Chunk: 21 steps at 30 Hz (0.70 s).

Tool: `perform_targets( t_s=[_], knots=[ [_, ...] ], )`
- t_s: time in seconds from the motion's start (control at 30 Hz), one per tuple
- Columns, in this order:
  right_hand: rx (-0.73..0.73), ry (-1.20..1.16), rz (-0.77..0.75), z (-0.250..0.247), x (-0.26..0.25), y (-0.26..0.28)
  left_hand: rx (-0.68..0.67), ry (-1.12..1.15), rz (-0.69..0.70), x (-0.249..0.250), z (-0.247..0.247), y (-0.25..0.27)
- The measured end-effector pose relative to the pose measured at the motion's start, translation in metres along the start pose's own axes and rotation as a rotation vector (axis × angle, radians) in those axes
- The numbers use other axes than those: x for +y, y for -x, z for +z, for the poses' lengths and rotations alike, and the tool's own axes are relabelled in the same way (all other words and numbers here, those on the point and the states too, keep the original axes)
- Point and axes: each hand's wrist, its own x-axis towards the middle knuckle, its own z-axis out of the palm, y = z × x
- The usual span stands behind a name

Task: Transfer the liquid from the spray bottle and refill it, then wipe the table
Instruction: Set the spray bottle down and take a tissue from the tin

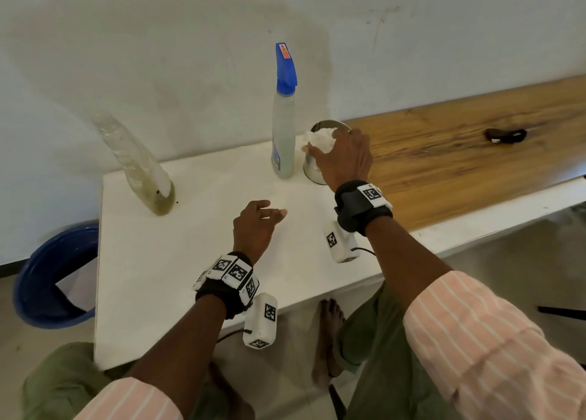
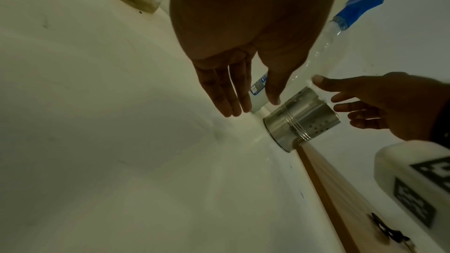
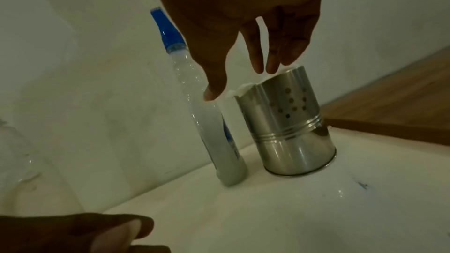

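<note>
Spray bottle [image 1: 283,124] stands upright on the white table [image 1: 177,261], long axis vertical, its blue trigger head [image 1: 286,67] on top with the nozzle end raised toward the wall. Its clear body holds pale, cloudy liquid nearly to the neck, and a blue label sits low on one side. It stands near the table's far edge, just beside a perforated steel cup [image 3: 287,122] on its right, with a narrow gap between them.

Right hand [image 1: 344,156] hovers over the cup, just right of the bottle, fingers spread downward and touching a crumpled white tissue [image 1: 320,139] that sticks out of the cup's mouth; whether the fingers actually pinch the tissue cannot be told. Left hand [image 1: 255,226] hangs above the middle of the table, well apart from the bottle, fingers loosely extended and holding nothing.

A clear plastic bottle [image 1: 136,162] with a little murky liquid at its base stands at the far left of the table.
</note>
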Motion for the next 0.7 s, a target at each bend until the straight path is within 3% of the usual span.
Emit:
perform_targets(
  t_s=[0.3,0.37,0.47,0.53,0.63,0.7],
  knots=[
    [0.102,0.042,-0.153,0.013,0.012,0.002,-0.021,0.007,-0.018,-0.014,0.009,0.001],
    [0.234,-0.017,-0.123,0.009,0.008,-0.001,-0.017,0.013,-0.02,-0.015,0.009,0.0],
    [0.569,-0.141,-0.166,-0.005,-0.004,0.005,-0.005,0.017,-0.016,-0.015,0.008,0.0],
    [0.626,-0.195,-0.272,-0.008,-0.012,0.024,0.028,0.001,-0.014,-0.017,0.004,0.0],
    [0.431,-0.168,-0.417,0.011,-0.018,0.075,0.116,-0.03,-0.034,-0.021,-0.006,0.002],
    [0.058,-0.051,-0.416,0.032,-0.014,0.108,0.154,-0.089,-0.032,-0.026,-0.015,0.005]
  ],
)
